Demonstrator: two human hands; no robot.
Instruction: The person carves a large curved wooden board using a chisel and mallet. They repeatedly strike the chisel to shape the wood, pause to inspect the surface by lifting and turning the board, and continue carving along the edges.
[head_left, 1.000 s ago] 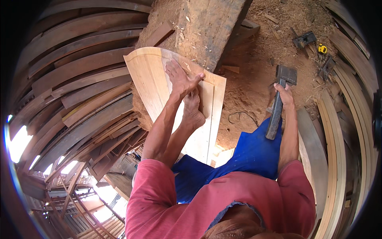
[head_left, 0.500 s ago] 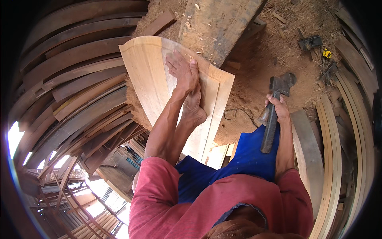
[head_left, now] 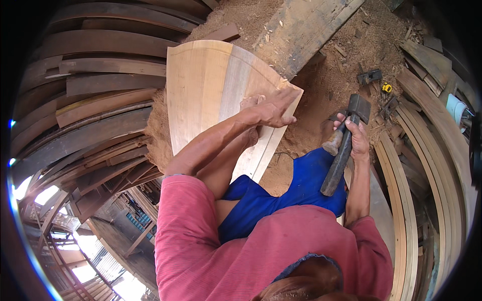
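A pale wooden panel [head_left: 198, 95] of joined boards, with a curved far edge, lies on the ground before me, its far right part against a thick plank. My left hand [head_left: 275, 108] rests on the panel's right side, fingers stretched toward its right corner, holding nothing. Beneath that forearm my bare foot [head_left: 249, 136] presses on the panel, partly hidden. Over my right knee, my right hand [head_left: 357, 134] is closed around a hammer [head_left: 337, 168] with a blocky dark head and grey handle. Alongside it, the same hand holds a chisel-like tool [head_left: 331, 145] with a pale handle end.
A thick sawdust-covered plank [head_left: 301, 35] lies beyond the panel. Hand planes [head_left: 370, 77] and a yellow tape measure [head_left: 386, 88] sit on the sawdust at far right. Stacked dark boards [head_left: 108, 65] fill the left; long pale strips [head_left: 401, 210] run along the right.
My left hand has slid rightward across the panel, from its middle to near the right corner. The right hand still grips the hammer and chisel. The view has shifted a little.
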